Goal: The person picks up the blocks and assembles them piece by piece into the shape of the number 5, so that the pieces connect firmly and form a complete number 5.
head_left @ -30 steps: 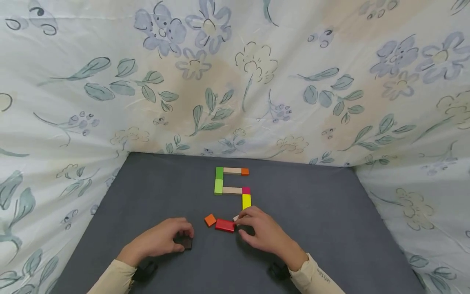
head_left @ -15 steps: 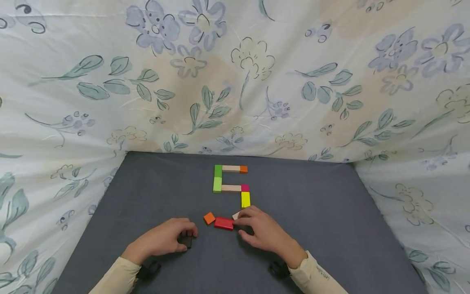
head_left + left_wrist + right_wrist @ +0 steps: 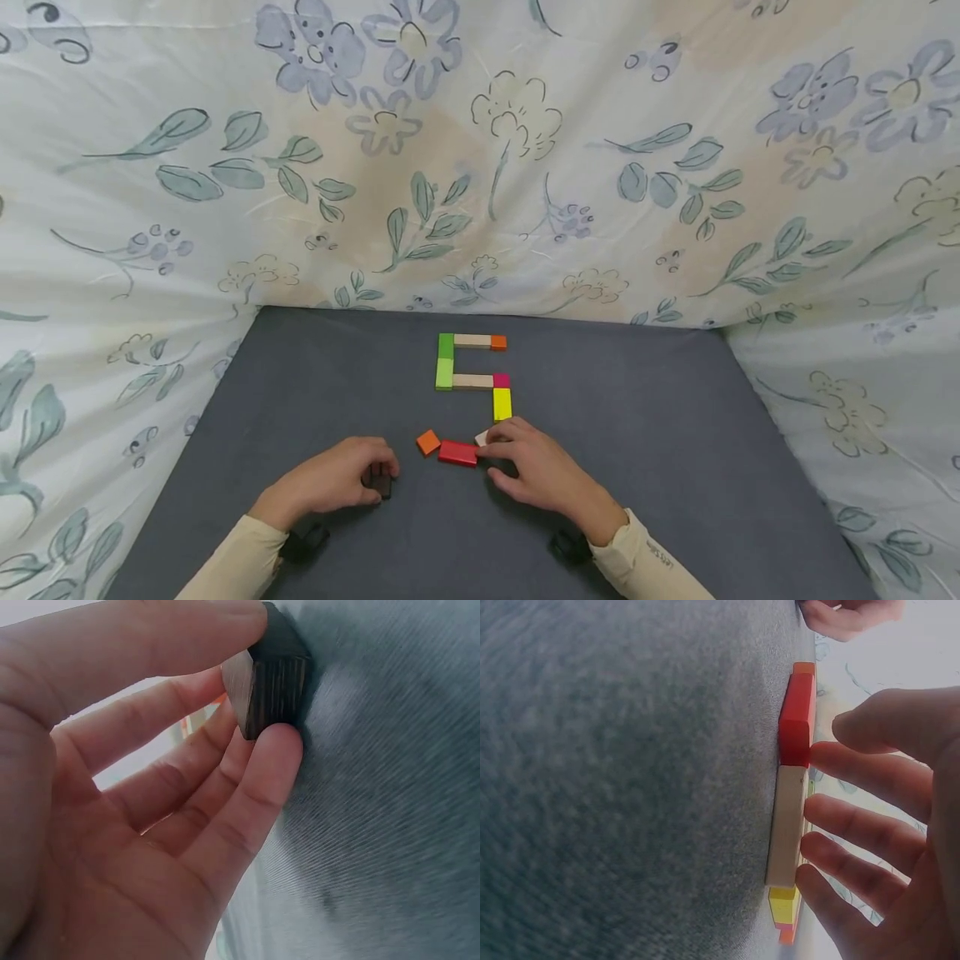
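Observation:
In the left wrist view, my left hand (image 3: 337, 475) pinches a dark brown wooden block (image 3: 279, 690) between thumb and fingers, low against the cloth. The fingertips of my right hand (image 3: 543, 471) touch a plain wood block (image 3: 787, 825), its fingers only slightly bent. That plain block lies end to end with a red block (image 3: 457, 453), which the right index fingertip also reaches. An orange block (image 3: 428, 442), turned at an angle, sits by the red block's left end. Above the right hand is a yellow block (image 3: 502, 404). The right hand hides most of the plain block in the head view.
Green blocks (image 3: 445, 362), two plain wood strips (image 3: 472, 382), a small orange block (image 3: 498, 342) and a magenta block (image 3: 502, 381) join the yellow one in an angular line. Dark grey cloth (image 3: 637, 417) covers the table. Behind it hangs a floral curtain (image 3: 517, 192).
Everything on the table sits slightly higher in the head view. My left fingers have shifted a little around the dark block. The right hand has stayed almost still.

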The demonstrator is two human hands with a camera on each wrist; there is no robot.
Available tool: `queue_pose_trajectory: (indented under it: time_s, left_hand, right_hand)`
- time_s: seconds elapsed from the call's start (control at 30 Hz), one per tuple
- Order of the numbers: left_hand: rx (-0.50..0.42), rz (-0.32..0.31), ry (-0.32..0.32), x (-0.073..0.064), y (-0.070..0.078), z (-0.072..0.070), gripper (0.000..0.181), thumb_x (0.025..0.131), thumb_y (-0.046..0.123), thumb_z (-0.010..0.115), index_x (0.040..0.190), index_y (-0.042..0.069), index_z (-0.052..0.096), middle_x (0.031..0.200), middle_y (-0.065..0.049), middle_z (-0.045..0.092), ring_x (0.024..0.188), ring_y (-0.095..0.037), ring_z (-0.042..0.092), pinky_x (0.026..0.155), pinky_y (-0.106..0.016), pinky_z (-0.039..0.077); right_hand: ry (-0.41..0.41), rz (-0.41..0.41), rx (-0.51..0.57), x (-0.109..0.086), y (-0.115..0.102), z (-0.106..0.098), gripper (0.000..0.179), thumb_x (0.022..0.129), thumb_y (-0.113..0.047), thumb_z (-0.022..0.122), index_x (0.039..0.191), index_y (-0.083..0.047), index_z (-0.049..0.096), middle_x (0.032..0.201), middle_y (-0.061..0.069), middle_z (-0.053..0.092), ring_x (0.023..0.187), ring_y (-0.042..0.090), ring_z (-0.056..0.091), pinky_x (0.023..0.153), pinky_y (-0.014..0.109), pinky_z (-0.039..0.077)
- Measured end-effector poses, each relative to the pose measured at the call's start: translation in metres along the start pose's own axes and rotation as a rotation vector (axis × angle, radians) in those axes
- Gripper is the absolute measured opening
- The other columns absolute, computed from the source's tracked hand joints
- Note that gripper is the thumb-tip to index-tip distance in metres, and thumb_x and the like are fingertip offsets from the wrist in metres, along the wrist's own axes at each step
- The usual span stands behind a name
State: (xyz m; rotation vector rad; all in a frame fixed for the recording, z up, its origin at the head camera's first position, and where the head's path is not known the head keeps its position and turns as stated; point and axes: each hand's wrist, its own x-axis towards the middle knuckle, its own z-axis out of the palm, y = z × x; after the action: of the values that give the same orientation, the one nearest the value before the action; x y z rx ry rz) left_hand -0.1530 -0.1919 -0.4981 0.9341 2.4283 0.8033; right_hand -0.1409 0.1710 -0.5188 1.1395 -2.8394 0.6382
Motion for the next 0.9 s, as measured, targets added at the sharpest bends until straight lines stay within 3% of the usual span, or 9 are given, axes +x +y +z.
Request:
queue_pose_trajectory:
  time_s: [0.5, 0.9]
  left_hand:
    - [0.093, 0.022, 0.082, 0.028, -0.001, -0.041, 0.027, 0.09, 0.005, 0.087, 0.115, 0.012, 0.08, 0.103, 0.009, 0.064, 0.086, -0.012, 0.058, 0.076, -0.034, 0.055]
    - [0.085, 0.033, 0.086, 0.056, -0.008, -0.053, 0.027, 0.091, 0.003, 0.086, 0.117, 0.009, 0.08, 0.107, 0.004, 0.067, 0.088, -0.016, 0.06, 0.078, -0.035, 0.054]
  right_hand:
    - [-0.004, 0.005, 0.009, 0.0, -0.002, -0.002, 0.03, 0.102, -0.025, 0.078, 0.131, -0.019, 0.081, 0.131, -0.002, 0.065, 0.123, 0.016, 0.056, 0.099, 0.041, 0.057]
    - [0.011, 0.002, 0.005, -0.001, -0.002, 0.001, 0.029, 0.101, -0.024, 0.078, 0.13, -0.019, 0.081, 0.13, -0.002, 0.065, 0.122, 0.016, 0.056, 0.096, 0.039, 0.058]
